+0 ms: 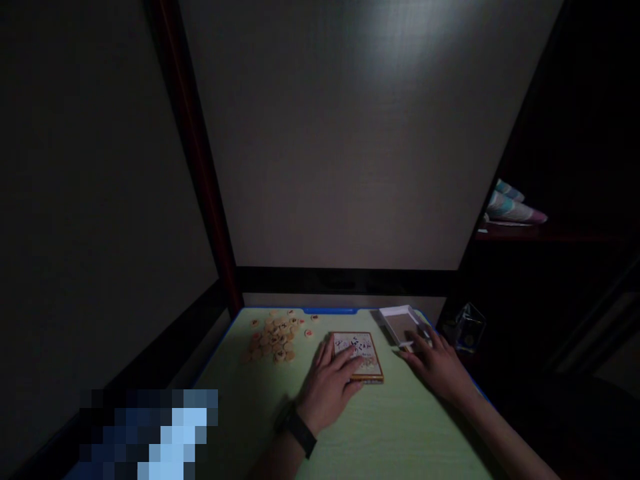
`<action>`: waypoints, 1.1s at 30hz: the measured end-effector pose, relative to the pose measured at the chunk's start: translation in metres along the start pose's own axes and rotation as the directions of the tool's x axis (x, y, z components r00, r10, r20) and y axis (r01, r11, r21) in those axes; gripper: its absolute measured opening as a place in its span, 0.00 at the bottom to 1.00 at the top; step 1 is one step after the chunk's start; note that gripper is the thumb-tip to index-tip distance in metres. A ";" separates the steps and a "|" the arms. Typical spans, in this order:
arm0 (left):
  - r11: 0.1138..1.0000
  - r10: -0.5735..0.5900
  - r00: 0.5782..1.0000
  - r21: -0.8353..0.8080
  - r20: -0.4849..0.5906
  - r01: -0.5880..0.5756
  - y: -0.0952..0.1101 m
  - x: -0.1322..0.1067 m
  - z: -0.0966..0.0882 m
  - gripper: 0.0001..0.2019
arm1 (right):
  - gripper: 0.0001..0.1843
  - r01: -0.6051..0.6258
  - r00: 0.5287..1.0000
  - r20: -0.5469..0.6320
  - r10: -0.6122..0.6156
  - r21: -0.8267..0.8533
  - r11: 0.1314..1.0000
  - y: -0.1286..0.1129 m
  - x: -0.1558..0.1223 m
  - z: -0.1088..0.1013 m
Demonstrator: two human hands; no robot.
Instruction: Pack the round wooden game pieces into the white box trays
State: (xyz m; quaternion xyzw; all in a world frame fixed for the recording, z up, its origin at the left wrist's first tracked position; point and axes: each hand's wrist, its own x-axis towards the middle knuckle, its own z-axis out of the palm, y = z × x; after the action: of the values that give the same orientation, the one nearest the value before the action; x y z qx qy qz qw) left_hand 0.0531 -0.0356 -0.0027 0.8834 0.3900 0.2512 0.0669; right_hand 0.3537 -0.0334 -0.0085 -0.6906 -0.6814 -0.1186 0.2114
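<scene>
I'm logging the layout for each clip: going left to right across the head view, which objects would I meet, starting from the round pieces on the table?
Pile of round pieces → printed box → open tray → shiny container → patterned cloth.

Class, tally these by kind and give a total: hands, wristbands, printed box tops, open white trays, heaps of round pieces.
Hands: 2 (left hand, right hand)
Black wristband: 1
Printed box top: 1
Open white tray: 1
Heap of round pieces: 1
Total: 6
</scene>
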 end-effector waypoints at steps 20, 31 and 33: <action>0.999 -0.043 0.999 0.028 0.023 0.042 0.008 0.004 -0.007 0.24 | 0.26 -0.190 0.980 0.113 0.161 0.754 0.629 -0.102 -0.010 0.002; 0.990 0.086 0.978 0.125 -0.188 -0.063 0.011 -0.001 -0.007 0.26 | 0.28 -0.145 0.977 0.068 0.202 0.908 0.393 -0.118 -0.015 -0.003; 0.990 0.099 0.976 0.114 -0.194 -0.078 0.016 0.000 -0.009 0.28 | 0.30 -0.138 0.969 0.057 0.240 0.933 0.333 -0.120 -0.015 -0.009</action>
State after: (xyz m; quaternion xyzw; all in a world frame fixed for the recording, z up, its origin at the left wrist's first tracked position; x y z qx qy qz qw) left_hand 0.0590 -0.0475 0.0106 0.8725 0.3679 0.3201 -0.0306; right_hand 0.2355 -0.0525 0.0084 -0.5170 -0.5329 0.2818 0.6077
